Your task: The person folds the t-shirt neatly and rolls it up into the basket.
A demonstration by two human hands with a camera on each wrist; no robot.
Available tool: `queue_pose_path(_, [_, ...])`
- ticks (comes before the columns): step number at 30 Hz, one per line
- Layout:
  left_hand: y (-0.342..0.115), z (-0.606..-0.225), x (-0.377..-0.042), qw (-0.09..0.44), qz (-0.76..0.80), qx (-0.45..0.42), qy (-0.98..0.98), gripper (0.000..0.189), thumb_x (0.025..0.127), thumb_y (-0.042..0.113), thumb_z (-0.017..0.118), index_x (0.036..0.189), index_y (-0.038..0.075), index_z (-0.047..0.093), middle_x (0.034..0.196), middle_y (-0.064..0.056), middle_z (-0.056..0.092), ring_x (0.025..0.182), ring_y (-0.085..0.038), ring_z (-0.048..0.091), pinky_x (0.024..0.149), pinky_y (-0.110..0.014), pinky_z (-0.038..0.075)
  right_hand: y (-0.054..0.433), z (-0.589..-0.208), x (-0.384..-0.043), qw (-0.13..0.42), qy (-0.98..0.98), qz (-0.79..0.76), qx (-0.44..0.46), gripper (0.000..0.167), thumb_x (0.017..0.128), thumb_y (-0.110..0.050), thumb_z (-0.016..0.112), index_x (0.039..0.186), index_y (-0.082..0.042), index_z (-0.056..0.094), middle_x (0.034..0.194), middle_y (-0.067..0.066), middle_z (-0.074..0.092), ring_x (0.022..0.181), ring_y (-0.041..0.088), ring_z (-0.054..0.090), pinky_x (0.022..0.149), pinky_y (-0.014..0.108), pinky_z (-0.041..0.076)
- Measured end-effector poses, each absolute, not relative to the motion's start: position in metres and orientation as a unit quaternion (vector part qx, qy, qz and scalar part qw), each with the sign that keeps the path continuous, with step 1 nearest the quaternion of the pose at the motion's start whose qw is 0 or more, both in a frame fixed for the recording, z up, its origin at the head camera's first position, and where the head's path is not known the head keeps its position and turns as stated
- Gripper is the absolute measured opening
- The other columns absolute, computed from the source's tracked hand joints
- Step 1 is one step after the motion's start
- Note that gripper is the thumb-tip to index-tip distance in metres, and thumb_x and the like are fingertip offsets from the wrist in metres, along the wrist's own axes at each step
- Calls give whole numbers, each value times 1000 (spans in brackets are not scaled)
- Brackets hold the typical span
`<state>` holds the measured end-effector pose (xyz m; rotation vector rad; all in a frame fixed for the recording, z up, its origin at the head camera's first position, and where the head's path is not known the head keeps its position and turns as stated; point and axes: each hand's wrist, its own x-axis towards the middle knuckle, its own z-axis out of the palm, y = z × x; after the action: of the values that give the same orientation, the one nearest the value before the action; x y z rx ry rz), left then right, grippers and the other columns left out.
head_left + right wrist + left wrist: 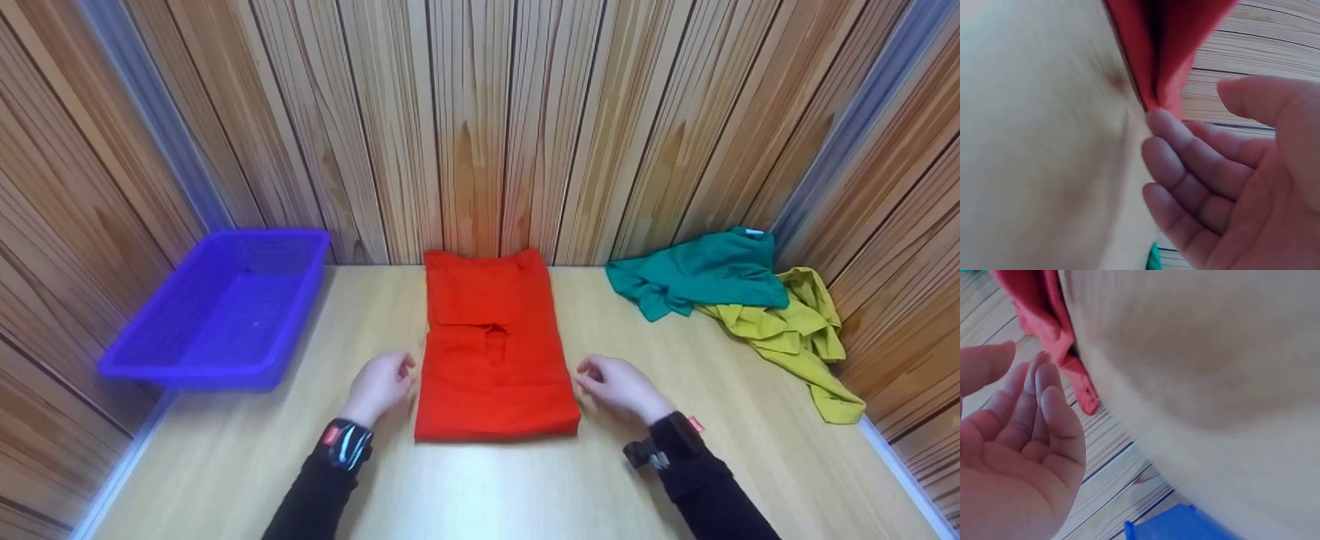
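Note:
A red garment, folded into a long rectangle, lies flat in the middle of the table with its far end by the back wall. Just off its left edge is my left hand, fingers loosely bent and holding nothing. On the opposite side my right hand hovers close to the right edge, its fingers relaxed too. In the left wrist view the red cloth appears beyond the fingertips, with a gap between thumb and fingers. The right wrist view has the fingertips right at the folded red edge.
A purple plastic basket stands at the back left. At the back right a green garment lies crumpled, partly over a mustard-yellow garment. Wood-panelled walls enclose the table at the back and both sides.

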<state>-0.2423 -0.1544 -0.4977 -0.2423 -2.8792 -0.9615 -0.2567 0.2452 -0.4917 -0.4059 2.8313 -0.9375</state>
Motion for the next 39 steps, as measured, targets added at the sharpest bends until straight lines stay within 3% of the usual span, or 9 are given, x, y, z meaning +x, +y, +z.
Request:
queue_pose_path(4, [-166, -498, -221, 56, -310, -134, -940, 7, 85, 4, 73, 83, 7, 67, 75, 1, 60, 71, -19, 55, 70, -39, 50, 257, -488, -241, 80, 926, -314, -193, 9, 94, -22, 68, 99, -14, 69, 87, -5, 65, 81, 17, 58, 82, 39, 51])
queue_pose_path(11, [-176, -502, -191, 7, -321, -203, -925, 7, 81, 8, 77, 79, 9, 71, 74, 6, 61, 71, -13, 55, 67, -34, 48, 266, -491, -222, 71, 897, -317, -299, 11, 90, -19, 74, 98, -12, 76, 91, -8, 70, 85, 12, 63, 82, 37, 52])
queue_pose_path(22, [-166, -513, -189, -5, -338, -219, -915, 6, 79, 8, 79, 81, 6, 74, 77, 4, 62, 74, -15, 57, 71, -37, 49, 254, -501, -219, 76, 897, -325, -290, 16, 88, -19, 75, 103, -13, 76, 92, -9, 66, 84, 12, 58, 83, 36, 50])
queue_pose_path(34, [-162, -508, -183, 31, -343, -225, -911, 24, 80, 5, 78, 66, 11, 60, 69, 7, 49, 66, -11, 47, 63, -30, 42, 253, -497, -217, 63, 898, -323, -293, 5, 89, -18, 74, 91, -14, 73, 83, -11, 60, 77, 11, 53, 74, 31, 46])
queue_pose_path(39, [-161, -504, -176, 19, -337, -236, -911, 24, 80, 6, 77, 65, 12, 59, 67, 9, 47, 63, -8, 44, 60, -28, 40, 257, -494, -209, 79, 899, -317, -291, 6, 89, -17, 74, 87, -14, 70, 78, -11, 58, 72, 9, 51, 69, 30, 43])
